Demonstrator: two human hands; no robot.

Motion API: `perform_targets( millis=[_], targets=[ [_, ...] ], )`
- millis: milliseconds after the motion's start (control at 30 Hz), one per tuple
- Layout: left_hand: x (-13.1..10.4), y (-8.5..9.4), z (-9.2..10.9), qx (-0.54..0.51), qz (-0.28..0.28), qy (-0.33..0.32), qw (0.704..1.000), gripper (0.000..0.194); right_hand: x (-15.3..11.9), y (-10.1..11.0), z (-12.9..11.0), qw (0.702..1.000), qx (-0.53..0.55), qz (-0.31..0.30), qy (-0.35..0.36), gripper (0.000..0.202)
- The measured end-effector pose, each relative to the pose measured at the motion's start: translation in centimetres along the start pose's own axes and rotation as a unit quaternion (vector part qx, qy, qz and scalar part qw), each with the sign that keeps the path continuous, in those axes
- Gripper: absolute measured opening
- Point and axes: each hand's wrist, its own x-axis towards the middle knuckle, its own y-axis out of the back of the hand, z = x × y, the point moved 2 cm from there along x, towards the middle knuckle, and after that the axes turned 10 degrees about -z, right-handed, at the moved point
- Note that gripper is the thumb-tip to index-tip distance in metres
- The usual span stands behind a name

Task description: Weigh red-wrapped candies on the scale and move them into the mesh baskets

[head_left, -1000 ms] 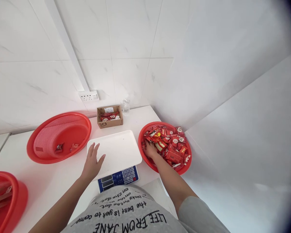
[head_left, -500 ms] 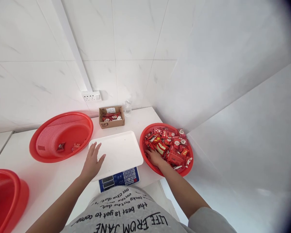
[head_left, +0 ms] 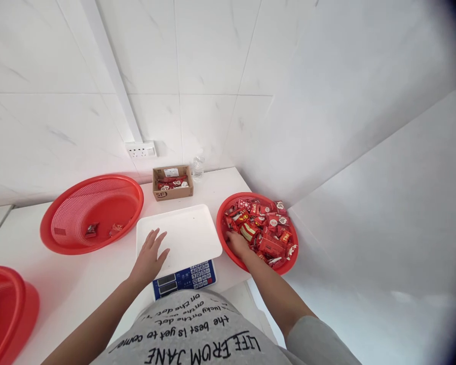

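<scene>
My left hand (head_left: 151, 257) is over the left part of a white tray (head_left: 186, 235), fingers spread, holding nothing. The tray tops a scale with a blue keypad panel (head_left: 184, 279). On the right, my right hand (head_left: 237, 244) reaches inside a red basket (head_left: 293, 258) full of red wrapped packets (head_left: 271, 243). It is at the basket's left side, beside the packets; its fingertips are hidden, so whether it grips one does not show.
A red basket (head_left: 74, 246) with a few packets stands at the left, and another (head_left: 21, 304) at the lower left edge. Behind the tray are a cardboard box (head_left: 175, 193) of red packets and a clear plastic item (head_left: 198, 167), near the wall.
My left hand has shifted slightly right over the tray. My right hand has moved a little within the basket, its fingers now more hidden. The whole view has shifted slightly.
</scene>
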Motion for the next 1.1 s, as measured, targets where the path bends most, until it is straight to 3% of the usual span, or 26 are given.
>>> perform_targets(
  millis=[333, 567, 767, 867, 1000, 1100],
  targets=[
    [-0.2, -0.9, 0.2, -0.012, -0.041, -0.013, 0.999, 0.044, -1.2, 1.7, 1.8, 0.99, 0.135, 0.027, -0.005, 0.042],
    [-0.3, -1.0, 0.7, -0.01, -0.066, -0.015, 0.998, 0.044, -1.1, 0.6, 1.4, 0.981, 0.18, -0.06, -0.039, 0.046],
    [-0.7, -0.7, 0.9, -0.006, -0.078, -0.005, 0.997, 0.042, -0.7, 0.6, 0.6, 0.978, 0.191, -0.065, -0.045, 0.032],
    [-0.9, -0.6, 0.8, -0.001, -0.087, -0.004, 0.996, 0.043, -0.9, 0.4, 0.7, 0.958, 0.263, -0.098, -0.066, 0.034],
    [-1.0, -0.5, 0.7, 0.005, -0.092, -0.005, 0.996, 0.042, -1.6, 0.5, 0.8, 0.907, 0.404, -0.1, -0.059, 0.037],
    [-1.0, -0.5, 0.7, 0.011, -0.097, -0.007, 0.995, 0.041, -2.5, 0.9, 0.6, 0.892, 0.435, -0.111, -0.046, 0.043]
  ],
)
